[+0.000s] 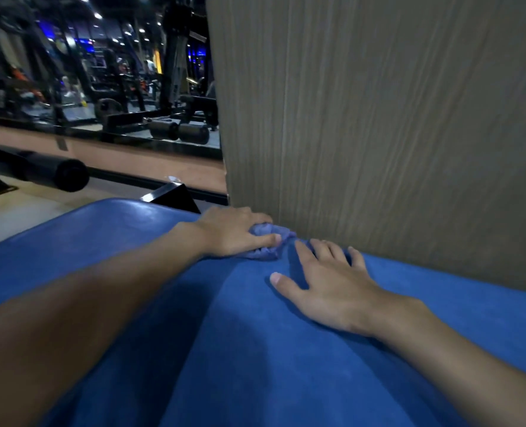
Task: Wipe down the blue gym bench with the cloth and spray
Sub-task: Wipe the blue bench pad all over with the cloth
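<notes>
The left hand [234,231] gripped the bunched cloth [267,241] against the wall panel [378,118], the right hand [329,288] lay flat and empty just beside it, and firm overlapping strokes would likely clean the blue surface [255,349] best.

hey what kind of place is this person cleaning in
Most likely a gym. The left hand presses a cloth onto a padded blue bench, and a mirror reflects racks and a foam-roller machine.

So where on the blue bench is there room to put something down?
The blue bench is bare between the two forearms, and on its left part, toward the black frame corner. It is crowded at the far edge by the wooden panel: the left hand presses the cloth there, and the right hand lies flat just beside it.
</notes>
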